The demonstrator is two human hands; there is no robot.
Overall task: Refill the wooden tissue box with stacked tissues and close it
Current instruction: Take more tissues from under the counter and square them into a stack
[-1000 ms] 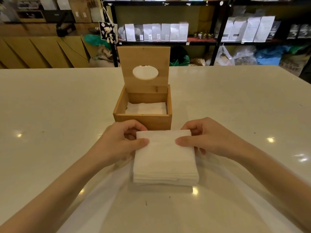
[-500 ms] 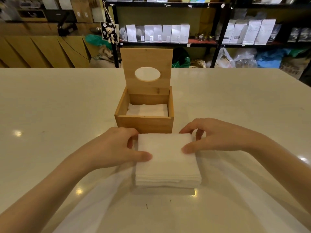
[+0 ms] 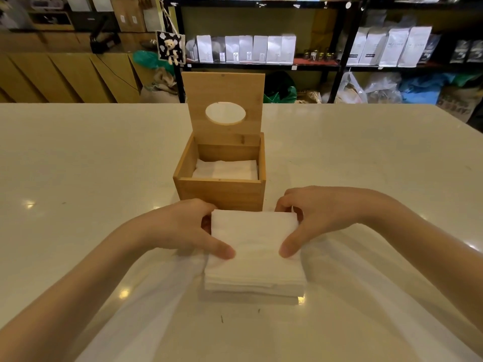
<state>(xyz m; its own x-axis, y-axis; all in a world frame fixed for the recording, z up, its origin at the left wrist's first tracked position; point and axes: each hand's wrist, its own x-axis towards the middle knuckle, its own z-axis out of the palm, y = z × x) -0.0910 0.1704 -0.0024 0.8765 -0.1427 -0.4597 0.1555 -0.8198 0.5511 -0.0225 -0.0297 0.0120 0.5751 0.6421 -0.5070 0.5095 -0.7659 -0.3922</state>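
Note:
A wooden tissue box [image 3: 220, 194] stands open on the table, its hinged lid [image 3: 224, 86] with an oval hole upright at the back. A low layer of white tissues [image 3: 226, 169] lies inside it. Just in front of the box sits a stack of white tissues [image 3: 254, 259]. My left hand [image 3: 180, 227] grips the stack's left side, thumb on top and fingers at the far left corner. My right hand [image 3: 321, 218] grips the right side the same way, thumb pressed on top.
The pale glossy table [image 3: 78, 165] spreads wide on both sides. A sheet of clear plastic wrap [image 3: 162, 304] lies under and around the stack. Dark shelves [image 3: 261, 65] with white bags stand beyond the far edge.
Both thumbs have slid toward me and closer together on top of the stack, and the fingers have curled around its far corners. The stack stays on the table.

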